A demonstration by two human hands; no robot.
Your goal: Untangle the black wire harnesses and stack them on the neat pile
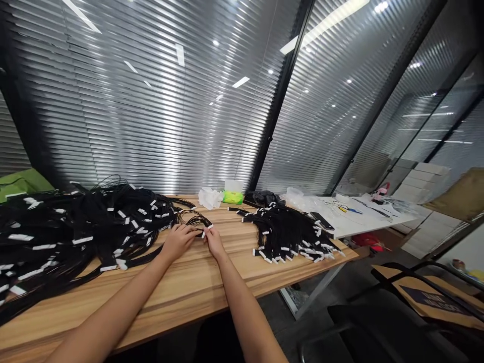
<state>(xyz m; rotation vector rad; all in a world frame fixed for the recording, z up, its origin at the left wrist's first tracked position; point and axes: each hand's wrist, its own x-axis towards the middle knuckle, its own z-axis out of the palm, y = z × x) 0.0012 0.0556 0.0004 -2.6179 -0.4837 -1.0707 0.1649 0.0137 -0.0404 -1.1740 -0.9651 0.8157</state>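
In the middle of the wooden table, my left hand [179, 240] is closed on a black cable bundle [197, 218] with a white connector [207, 230] at its end. My right hand [215, 242] pinches that same bundle at the white connector. The two hands are close together, and the bundle loops up behind them. To the left lies a big tangled heap of black cables [98, 217] with many white connectors. On the right, a flatter pile of black cables [289, 227] has its white connectors mostly toward the table's front edge.
Behind my hands are a crumpled white tissue [210, 198] and a green tissue pack [233, 195]. A white table [363, 219] with tools and papers adjoins on the right. Green fabric [26, 182] is at far left. A black chair [374, 327] stands at lower right.
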